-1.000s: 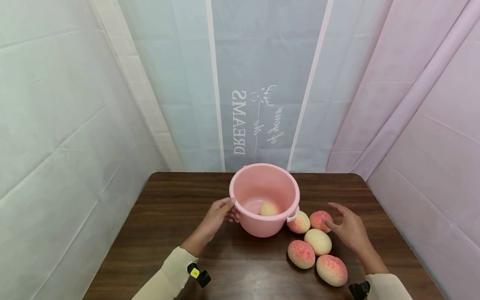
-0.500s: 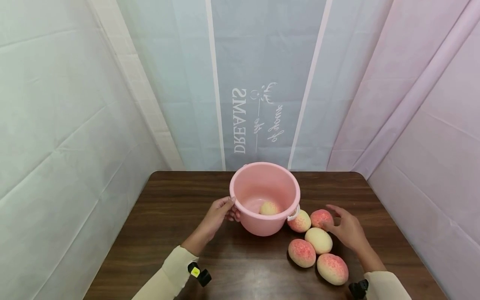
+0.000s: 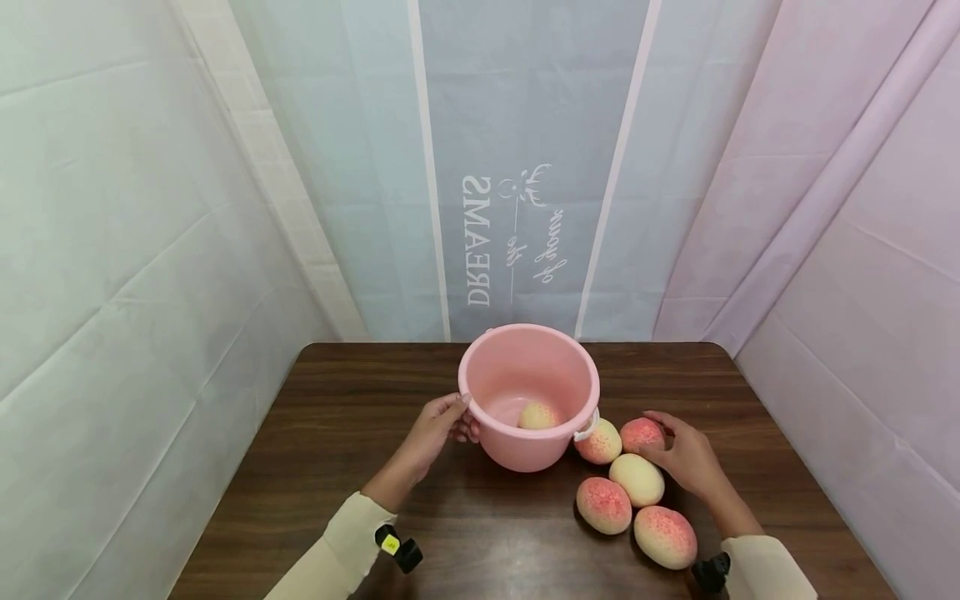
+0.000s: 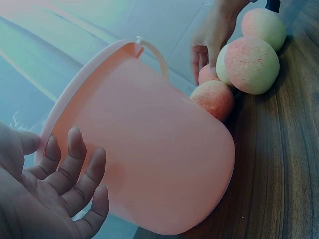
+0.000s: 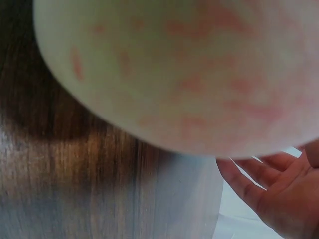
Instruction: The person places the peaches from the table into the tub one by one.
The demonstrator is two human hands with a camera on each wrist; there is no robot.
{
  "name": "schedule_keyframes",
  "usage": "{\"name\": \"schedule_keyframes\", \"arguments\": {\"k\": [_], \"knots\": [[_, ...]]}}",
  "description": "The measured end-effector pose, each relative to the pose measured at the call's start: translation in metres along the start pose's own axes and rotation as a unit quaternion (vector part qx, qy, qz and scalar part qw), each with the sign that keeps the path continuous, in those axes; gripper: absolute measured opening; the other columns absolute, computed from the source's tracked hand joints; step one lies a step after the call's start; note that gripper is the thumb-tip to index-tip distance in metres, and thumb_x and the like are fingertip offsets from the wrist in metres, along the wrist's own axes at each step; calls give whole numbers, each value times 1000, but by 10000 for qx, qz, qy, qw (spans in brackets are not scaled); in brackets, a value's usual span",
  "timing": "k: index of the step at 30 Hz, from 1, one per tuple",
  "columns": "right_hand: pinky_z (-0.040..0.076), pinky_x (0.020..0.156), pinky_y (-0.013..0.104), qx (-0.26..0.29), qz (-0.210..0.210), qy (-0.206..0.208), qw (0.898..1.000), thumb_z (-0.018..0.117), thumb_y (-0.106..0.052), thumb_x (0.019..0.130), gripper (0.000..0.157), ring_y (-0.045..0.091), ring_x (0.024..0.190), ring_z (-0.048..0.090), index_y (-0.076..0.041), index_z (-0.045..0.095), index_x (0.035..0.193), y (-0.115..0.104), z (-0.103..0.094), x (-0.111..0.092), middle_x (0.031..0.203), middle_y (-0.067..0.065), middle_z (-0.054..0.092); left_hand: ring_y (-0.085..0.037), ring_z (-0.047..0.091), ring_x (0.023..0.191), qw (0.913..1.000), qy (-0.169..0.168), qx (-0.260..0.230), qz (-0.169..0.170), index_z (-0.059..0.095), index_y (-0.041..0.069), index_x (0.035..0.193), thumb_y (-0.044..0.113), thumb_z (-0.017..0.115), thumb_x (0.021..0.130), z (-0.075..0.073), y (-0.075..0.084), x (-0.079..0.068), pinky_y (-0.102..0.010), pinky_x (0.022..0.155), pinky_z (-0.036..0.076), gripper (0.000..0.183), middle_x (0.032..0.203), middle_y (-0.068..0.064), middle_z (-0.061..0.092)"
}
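Note:
My left hand (image 3: 438,425) pinches the left side of the rim of a pink bucket (image 3: 525,454), thumb at the rim and fingers outside the wall. One pale peach (image 3: 537,416) lies on the bucket's floor. On the right, my right hand (image 3: 688,454) has thumb and fingers around a red peach (image 3: 642,436), which sits on the table. Beside it are a red-and-cream peach (image 3: 599,442) against the bucket and a pale peach (image 3: 637,481). Two more blushed peaches (image 3: 603,506) lie nearer me. In the right wrist view, a close peach (image 5: 174,74) hides the right fingertips' contact.
All of it stands on a dark wood table (image 3: 337,467). A white handle (image 3: 587,427) hangs at the bucket's right side. Cloth hangings (image 3: 525,100) with white lettering rise behind the table, and pale sheets flank it on both sides.
My right hand has moved slightly left and closed around the far-right red peach. The left hand and bucket have stayed in place.

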State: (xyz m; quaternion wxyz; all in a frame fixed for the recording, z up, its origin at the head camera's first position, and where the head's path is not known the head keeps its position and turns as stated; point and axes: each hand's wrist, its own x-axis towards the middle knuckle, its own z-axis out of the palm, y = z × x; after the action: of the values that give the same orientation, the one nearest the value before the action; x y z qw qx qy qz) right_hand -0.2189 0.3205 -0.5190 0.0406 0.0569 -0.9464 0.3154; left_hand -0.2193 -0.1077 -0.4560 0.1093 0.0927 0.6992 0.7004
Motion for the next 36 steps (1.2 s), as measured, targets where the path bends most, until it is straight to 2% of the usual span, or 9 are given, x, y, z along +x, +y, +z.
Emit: {"name": "schedule_keyframes", "arguments": {"k": [7,22,36], "knots": [[48,67,35,75,127,-85,9999,82,-22,86,63,26,87,59,1,56,138,1,0,1,115,23,68,-20,65,78,10000,24,14,-26,64,-1,95,33,47,109,0,0,0,-37,76,50,40,81,-8,68],[50,69,33,202,305,-79,9993,80,-27,89,62,26,91,61,1,56,138,-2,-1,0,120,25,66,-19,65,78,10000,29,-25,-39,63,0,94,33,47,109,1,1,0,-35,75,50,40,81,-7,68],[50,68,31,249,246,-17,9994,81,-26,88,62,26,91,61,1,55,138,-3,-3,1,121,25,65,-19,66,78,10000,84,-8,-42,63,0,95,33,47,109,0,4,-1,-33,74,50,39,82,-8,68]]}}
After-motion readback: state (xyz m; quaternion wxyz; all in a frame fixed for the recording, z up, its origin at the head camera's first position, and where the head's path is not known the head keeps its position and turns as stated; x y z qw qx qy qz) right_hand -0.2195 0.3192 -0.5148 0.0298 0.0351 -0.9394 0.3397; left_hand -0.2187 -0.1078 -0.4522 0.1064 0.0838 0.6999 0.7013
